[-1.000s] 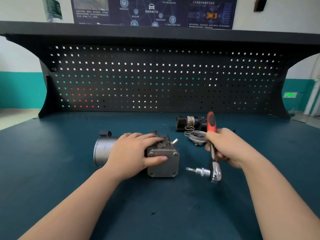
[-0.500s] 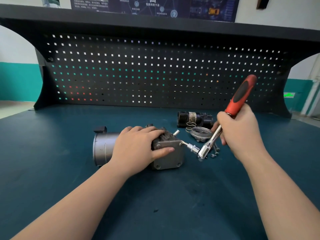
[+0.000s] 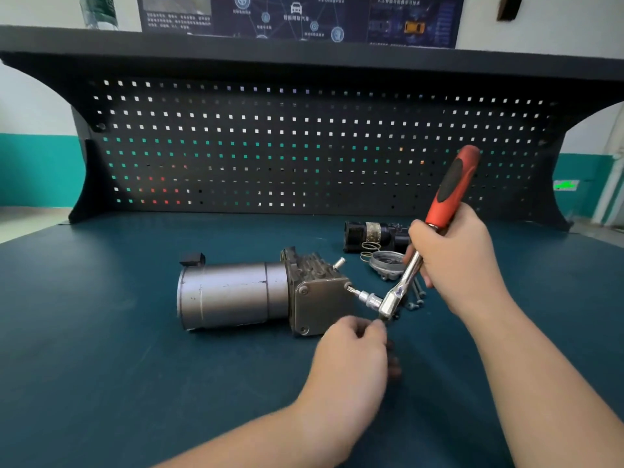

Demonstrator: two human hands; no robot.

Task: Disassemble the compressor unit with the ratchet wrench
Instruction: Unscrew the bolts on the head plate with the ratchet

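The compressor unit (image 3: 236,293) lies on its side on the dark mat, grey cylinder to the left, square end plate (image 3: 322,304) facing right. My right hand (image 3: 456,255) grips the red-handled ratchet wrench (image 3: 450,184), handle tilted up and to the right. Its bit (image 3: 358,293) meets the upper right bolt of the end plate. My left hand (image 3: 354,352) is off the compressor, just below the ratchet head (image 3: 391,304), fingers curled and blurred; whether it touches the head is unclear.
A black cylindrical part (image 3: 371,236), a spring (image 3: 369,248), a round metal cover (image 3: 386,265) and loose bolts (image 3: 417,298) lie behind the wrench. A perforated back panel (image 3: 304,146) closes the bench's far side.
My left hand left the top of the compressor and moved right to just under the ratchet head. The wrench swung up from lying low and its bit reached the end plate bolt.
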